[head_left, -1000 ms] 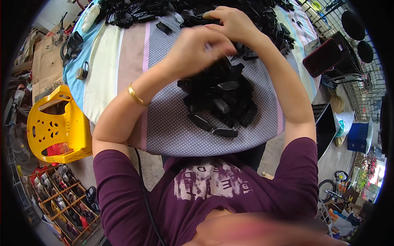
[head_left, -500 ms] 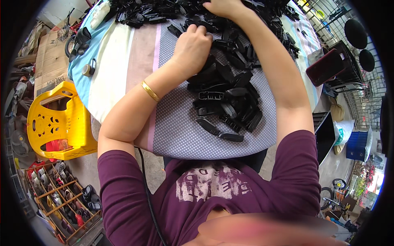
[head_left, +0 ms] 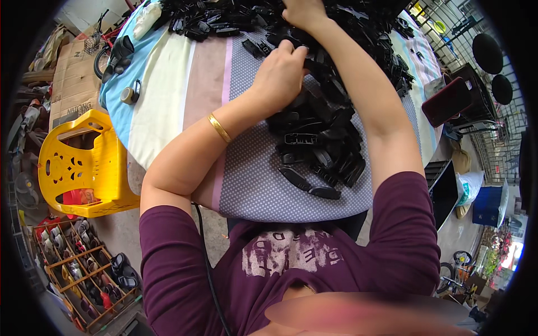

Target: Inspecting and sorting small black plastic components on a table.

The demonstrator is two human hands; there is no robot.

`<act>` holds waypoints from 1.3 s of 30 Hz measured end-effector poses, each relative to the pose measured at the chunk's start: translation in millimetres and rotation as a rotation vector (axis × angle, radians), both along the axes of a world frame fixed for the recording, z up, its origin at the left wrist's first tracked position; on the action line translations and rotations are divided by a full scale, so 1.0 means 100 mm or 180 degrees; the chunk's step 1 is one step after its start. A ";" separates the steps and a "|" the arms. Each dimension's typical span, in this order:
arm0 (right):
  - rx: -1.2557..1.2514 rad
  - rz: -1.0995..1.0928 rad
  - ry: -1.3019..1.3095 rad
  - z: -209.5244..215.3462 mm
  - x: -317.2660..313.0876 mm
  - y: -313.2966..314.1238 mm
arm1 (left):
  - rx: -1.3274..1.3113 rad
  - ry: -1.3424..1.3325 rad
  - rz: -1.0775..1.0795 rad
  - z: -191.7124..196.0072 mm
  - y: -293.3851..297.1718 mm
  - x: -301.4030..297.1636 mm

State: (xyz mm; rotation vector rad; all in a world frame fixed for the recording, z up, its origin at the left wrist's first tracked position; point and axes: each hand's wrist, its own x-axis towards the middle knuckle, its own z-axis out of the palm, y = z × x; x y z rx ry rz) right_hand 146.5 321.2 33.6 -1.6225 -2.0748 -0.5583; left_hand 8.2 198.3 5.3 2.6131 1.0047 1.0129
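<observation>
My left hand, with a gold bangle on its wrist, rests on a heap of black plastic parts on the cloth-covered table; its fingers curl over one black part. My right hand reaches farther up into a larger pile of black parts at the far side; what its fingers hold is hidden near the frame's top edge. Both forearms cross the table from the lower edge.
A yellow plastic chair stands left of the table. A shoe rack sits at lower left. A dark red phone lies at the table's right edge. A small round object lies on the table's left part.
Both hands have moved up and away from me, from the near heap toward the far pile. The left hand now rests on the heap's upper part.
</observation>
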 end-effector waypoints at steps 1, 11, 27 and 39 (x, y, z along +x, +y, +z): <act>-0.0009 -0.0004 -0.0007 0.00 0.11 -0.04 | -0.0009 -0.0007 -0.0004 0.04 0.01 -0.01; -0.1007 0.1490 0.3258 -0.05 0.84 -1.13 | -0.3326 -0.2288 -0.1062 0.07 0.12 0.00; -0.0252 0.1535 0.3741 -0.09 0.38 -1.75 | -0.3155 -0.2548 -0.1428 0.02 0.04 0.05; -0.0241 0.1223 0.3215 -0.06 0.32 -1.83 | -0.3150 -0.2349 -0.1290 0.07 0.01 0.04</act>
